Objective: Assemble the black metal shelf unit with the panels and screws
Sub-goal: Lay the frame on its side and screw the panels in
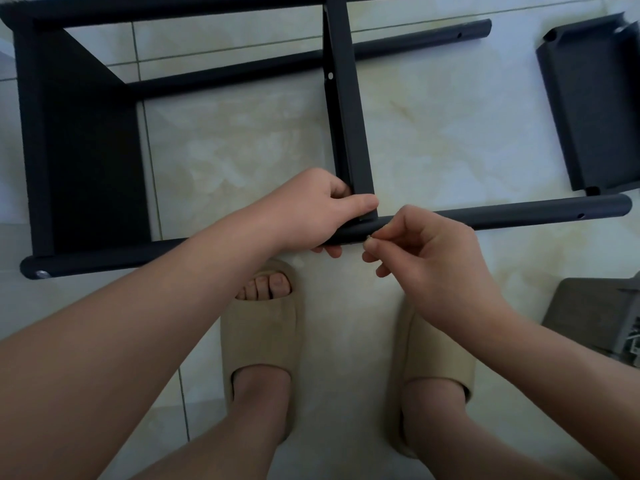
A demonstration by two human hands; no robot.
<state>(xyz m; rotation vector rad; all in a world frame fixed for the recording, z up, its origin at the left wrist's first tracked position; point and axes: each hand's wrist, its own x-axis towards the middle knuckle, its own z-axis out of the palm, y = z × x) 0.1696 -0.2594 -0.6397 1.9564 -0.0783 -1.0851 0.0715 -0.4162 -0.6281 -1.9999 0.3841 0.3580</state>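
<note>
The black metal shelf frame lies on its side on the tiled floor. Its near round pole [519, 213] runs left to right in front of me. A black shelf panel [346, 98] stands edge-on and meets that pole in the middle. My left hand [322, 209] grips the joint where panel and pole meet. My right hand [415, 244] pinches a small silver screw [368, 238] against the pole's near side. Another panel [90, 150] is fixed at the frame's left end, with a screw head [41, 274] showing in the pole's tip.
A loose black panel [595, 109] lies on the floor at the right. A grey box [599, 317] sits at the right edge. A far pole [415, 43] runs behind the middle panel. My feet in beige slippers [263, 341] stand just under the near pole.
</note>
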